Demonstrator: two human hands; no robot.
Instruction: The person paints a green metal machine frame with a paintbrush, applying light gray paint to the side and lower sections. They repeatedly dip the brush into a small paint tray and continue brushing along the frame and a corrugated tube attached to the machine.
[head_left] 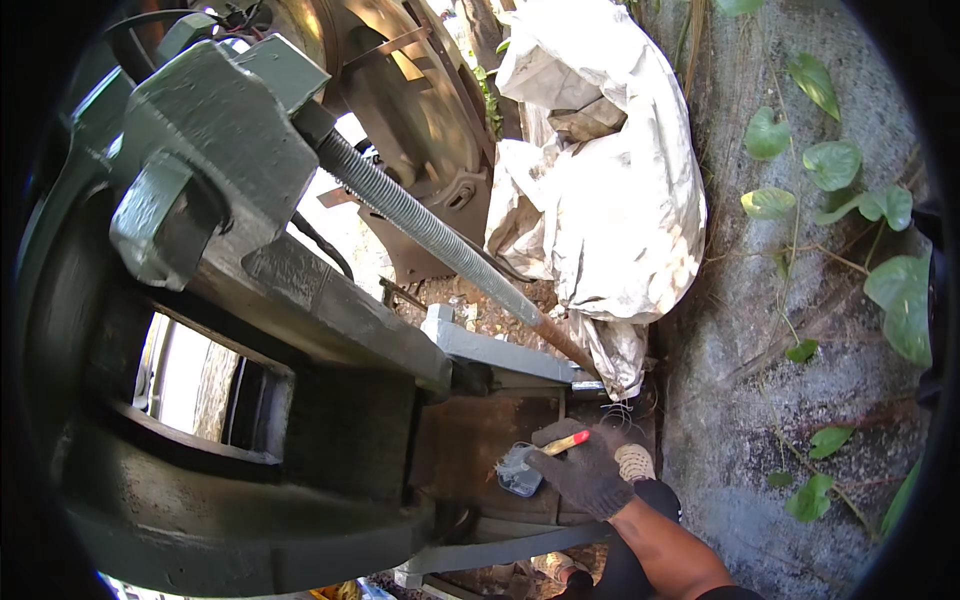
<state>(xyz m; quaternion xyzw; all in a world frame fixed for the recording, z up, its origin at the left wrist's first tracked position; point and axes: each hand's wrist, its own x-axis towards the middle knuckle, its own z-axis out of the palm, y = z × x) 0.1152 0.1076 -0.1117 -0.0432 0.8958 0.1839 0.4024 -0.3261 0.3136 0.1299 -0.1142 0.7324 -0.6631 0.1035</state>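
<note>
I see the gloved right hand (590,482) with its fingers curled around the handle of a red-tipped paintbrush (562,445), whose bristles point left at a small blue-grey container (521,486); whether they touch, I cannot tell. On my feed the brush sits between two grey beams (505,351), beside the dark-green metal frame (350,425).

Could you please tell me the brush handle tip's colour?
The handle tip is red, clearest in the head view.
</note>
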